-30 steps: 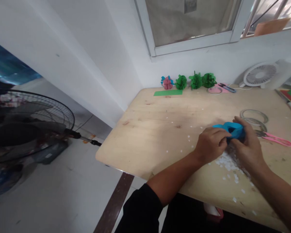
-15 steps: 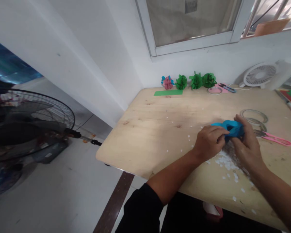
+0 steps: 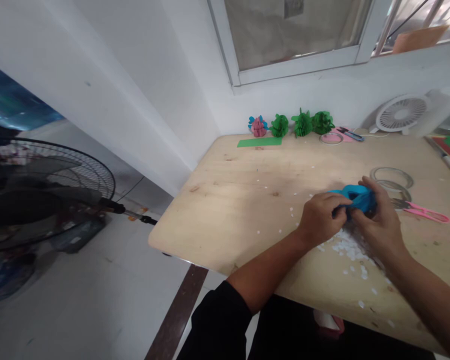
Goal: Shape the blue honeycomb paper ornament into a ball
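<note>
A blue folded paper piece (image 3: pixel 363 199) with looped petals is held between both hands above the table. My left hand (image 3: pixel 323 214) pinches its near left side, fingers closed. On its right side, my right hand (image 3: pixel 383 217) grips it with the thumb in front and the fingers behind; parts of the paper are hidden by the hands. Small white paper scraps (image 3: pixel 350 246) lie scattered under and around the hands. Close to my right hand lie pink-handled thread snips (image 3: pixel 425 212) and tape rolls (image 3: pixel 392 176).
Along the back edge stand a pink-and-blue paper figure (image 3: pixel 258 127) and green paper figures (image 3: pixel 303 124), near a green strip (image 3: pixel 259 142). A cutter (image 3: pixel 351 135), another tape ring (image 3: pixel 331 139) and a small white fan (image 3: pixel 402 116) are at the back right. Left of the table (image 3: pixel 210 200) stands a black fan (image 3: pixel 78 165).
Both hands still grip the blue paper piece, its loops turned slightly between the fingers. The view has shifted a little; the things on the table have not moved.
</note>
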Demonstrator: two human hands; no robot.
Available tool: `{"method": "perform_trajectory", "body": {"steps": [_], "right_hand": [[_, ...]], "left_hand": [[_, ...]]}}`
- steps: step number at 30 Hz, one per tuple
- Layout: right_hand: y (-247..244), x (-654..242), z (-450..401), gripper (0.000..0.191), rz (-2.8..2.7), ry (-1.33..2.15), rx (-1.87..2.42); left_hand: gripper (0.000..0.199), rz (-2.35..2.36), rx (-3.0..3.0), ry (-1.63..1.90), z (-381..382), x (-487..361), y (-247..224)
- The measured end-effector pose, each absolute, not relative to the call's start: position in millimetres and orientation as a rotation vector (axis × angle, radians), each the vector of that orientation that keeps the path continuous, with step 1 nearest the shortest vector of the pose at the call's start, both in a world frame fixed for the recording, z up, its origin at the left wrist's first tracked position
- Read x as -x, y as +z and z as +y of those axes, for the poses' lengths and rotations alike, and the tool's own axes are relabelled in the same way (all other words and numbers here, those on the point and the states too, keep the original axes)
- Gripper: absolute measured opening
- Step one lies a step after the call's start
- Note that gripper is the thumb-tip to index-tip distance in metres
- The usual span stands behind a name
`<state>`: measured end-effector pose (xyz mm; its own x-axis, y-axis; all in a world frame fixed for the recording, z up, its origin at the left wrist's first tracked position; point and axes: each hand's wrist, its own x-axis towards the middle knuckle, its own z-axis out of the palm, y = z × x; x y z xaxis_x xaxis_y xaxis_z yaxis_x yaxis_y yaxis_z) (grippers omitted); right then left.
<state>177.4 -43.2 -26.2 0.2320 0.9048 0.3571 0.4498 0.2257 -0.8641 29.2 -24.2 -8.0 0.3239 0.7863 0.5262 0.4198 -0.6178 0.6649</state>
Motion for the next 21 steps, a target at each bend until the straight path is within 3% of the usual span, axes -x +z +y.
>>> {"method": "perform_trajectory", "body": {"steps": [21], "right_hand": [[-24.7,-174.0,-46.3,0.077,-1.368,0.524,1.318]], "left_hand": [[0.019,1.078,-1.926,1.247,-25.2,-32.0,-8.8]]}}
